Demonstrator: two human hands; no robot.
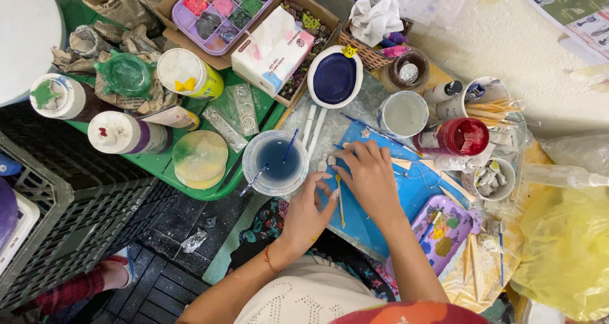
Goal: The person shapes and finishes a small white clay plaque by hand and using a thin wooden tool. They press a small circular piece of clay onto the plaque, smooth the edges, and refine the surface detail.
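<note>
Forearms rise from the bottom of the frame, and both hands meet over a flat blue work mat (406,191) at centre. In the left hand (309,210) the fingers are pinched at a thin wooden-handled tool (340,200) — its long axis runs nearly up and down the frame, tip towards the top, lying just right of that hand. The right hand (370,175) is curled with fingertips pressed down at the mat's upper-left edge, beside a few small pale clay pieces (327,162); whether it grips one of them I cannot tell. The pieces lie above the left hand and left of the right hand, so both are close, the right hand touching or nearly so.

Just left of the hands stands a round clear plastic cup of blue-tinted water (275,162) with a brush in it. Above it sits an oval white dish filled with dark blue paint (334,78), and towards the upper right a red jar lying on its side (461,137). A purple paint palette (444,229) rests at lower right on the table. Along the left — white-lidded paint bottles on a green plastic tray (222,187).
</note>
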